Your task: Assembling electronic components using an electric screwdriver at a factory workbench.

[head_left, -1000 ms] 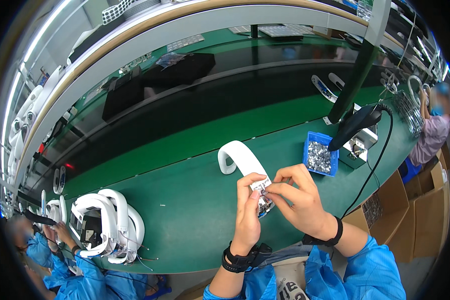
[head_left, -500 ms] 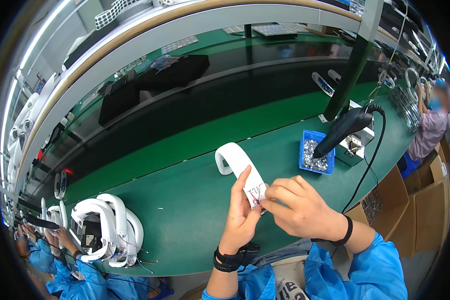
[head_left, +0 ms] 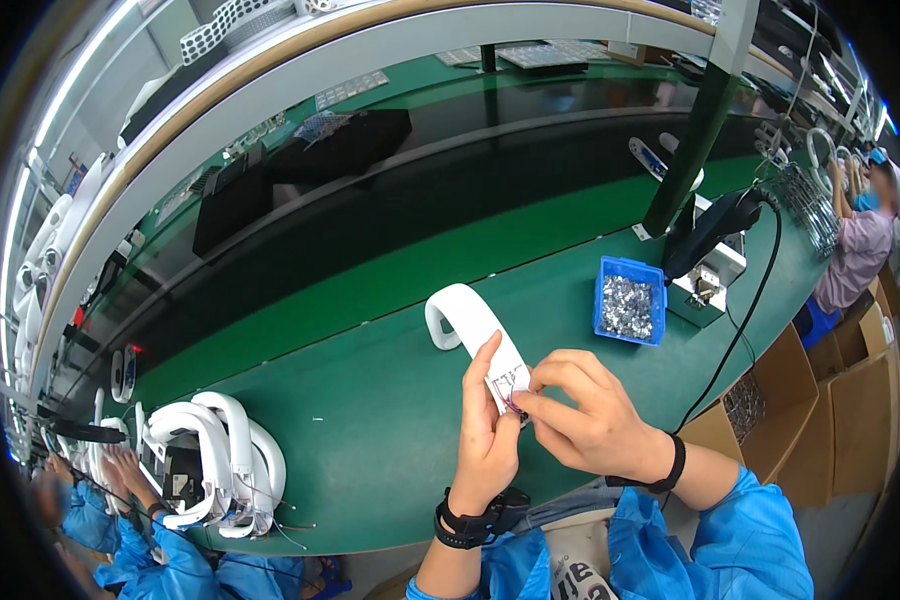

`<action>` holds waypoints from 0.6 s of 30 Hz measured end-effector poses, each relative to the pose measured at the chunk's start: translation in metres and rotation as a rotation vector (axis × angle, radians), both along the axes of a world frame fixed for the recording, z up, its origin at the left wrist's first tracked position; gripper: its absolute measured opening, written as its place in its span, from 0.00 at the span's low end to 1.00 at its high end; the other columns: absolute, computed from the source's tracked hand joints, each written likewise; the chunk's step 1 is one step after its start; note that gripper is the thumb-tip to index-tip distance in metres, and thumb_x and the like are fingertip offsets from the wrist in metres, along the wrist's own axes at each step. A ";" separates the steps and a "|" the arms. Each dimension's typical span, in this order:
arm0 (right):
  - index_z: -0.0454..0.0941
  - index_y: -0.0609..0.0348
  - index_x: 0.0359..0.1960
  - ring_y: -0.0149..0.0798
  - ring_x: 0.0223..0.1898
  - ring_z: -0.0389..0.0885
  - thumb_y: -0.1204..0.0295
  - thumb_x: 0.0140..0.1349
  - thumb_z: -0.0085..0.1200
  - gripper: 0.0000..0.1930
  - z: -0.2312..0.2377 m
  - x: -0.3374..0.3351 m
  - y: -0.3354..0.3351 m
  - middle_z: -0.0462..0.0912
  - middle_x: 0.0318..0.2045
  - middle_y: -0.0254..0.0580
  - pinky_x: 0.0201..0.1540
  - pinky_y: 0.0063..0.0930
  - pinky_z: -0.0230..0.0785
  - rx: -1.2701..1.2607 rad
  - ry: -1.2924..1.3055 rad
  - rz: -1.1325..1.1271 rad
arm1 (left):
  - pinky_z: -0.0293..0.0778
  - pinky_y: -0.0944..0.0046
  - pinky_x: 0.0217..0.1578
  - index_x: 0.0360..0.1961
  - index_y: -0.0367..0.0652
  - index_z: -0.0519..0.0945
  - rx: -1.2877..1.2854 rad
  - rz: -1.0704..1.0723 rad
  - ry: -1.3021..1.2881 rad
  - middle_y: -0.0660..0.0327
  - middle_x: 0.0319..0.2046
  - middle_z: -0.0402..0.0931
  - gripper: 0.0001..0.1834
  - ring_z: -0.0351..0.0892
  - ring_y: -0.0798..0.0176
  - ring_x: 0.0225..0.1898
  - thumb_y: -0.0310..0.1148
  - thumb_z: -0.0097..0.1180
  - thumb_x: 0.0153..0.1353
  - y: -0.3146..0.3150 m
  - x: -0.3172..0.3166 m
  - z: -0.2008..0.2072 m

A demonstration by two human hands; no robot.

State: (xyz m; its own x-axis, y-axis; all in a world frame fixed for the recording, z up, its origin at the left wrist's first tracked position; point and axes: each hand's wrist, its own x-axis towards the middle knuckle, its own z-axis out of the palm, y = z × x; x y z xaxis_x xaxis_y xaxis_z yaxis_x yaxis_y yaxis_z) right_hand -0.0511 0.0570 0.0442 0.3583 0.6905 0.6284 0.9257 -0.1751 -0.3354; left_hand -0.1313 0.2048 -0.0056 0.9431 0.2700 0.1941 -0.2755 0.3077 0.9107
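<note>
Steadily, the left hand (head_left: 485, 452) is rising from the lower edge with its palm turned inward, its index finger pointing up along the near left side of a white curved piece (head_left: 482, 325) and its thumb pressing lower down, while the right hand (head_left: 592, 418) is reaching in from the right, knuckles up and fingers curling toward the same end. Compared with half a second ago, both hands are keeping nearly the same place, but a black handheld tool (head_left: 710, 235), then slanting over a blue box (head_left: 631, 337) of small metal parts, is now hanging to the right of that box. The left grip is closing firmly on the lower end of the piece; the right fingertips are bunching closely at the thin wires (head_left: 511, 385) there, though whether they are pinching a wire I cannot tell. The piece is lying between the hands, its wired end sitting at the fingertips and its hooked end extending away, up and to the left, above the green table (head_left: 370, 420).
</note>
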 end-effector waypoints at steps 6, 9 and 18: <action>0.85 0.62 0.44 0.51 0.52 0.81 0.80 0.48 0.67 0.18 -0.003 -0.001 -0.002 0.81 0.48 0.45 0.49 0.42 0.77 -0.035 -0.031 -0.001 | 0.71 0.59 0.64 0.83 0.40 0.46 -0.019 -0.013 -0.071 0.52 0.65 0.69 0.47 0.75 0.60 0.59 0.13 0.37 0.61 0.002 -0.002 0.000; 0.85 0.61 0.43 0.51 0.52 0.81 0.80 0.49 0.68 0.17 -0.002 0.000 0.000 0.81 0.48 0.44 0.49 0.42 0.77 -0.003 0.010 0.000 | 0.69 0.61 0.65 0.84 0.39 0.44 0.047 -0.046 -0.072 0.52 0.69 0.64 0.45 0.72 0.61 0.62 0.13 0.40 0.66 0.007 -0.005 -0.001; 0.85 0.61 0.43 0.50 0.49 0.80 0.81 0.50 0.69 0.16 0.001 0.012 0.006 0.79 0.43 0.43 0.48 0.42 0.77 0.069 0.076 0.012 | 0.70 0.64 0.63 0.84 0.39 0.43 0.192 0.053 0.009 0.54 0.71 0.63 0.43 0.72 0.65 0.61 0.13 0.41 0.71 0.002 -0.001 -0.001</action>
State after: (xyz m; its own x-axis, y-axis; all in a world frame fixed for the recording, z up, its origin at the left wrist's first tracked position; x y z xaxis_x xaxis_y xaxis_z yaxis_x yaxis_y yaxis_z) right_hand -0.0386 0.0632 0.0450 0.3986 0.6512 0.6458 0.8989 -0.1378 -0.4159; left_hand -0.1318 0.2070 -0.0066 0.9304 0.2779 0.2388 -0.2787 0.1136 0.9536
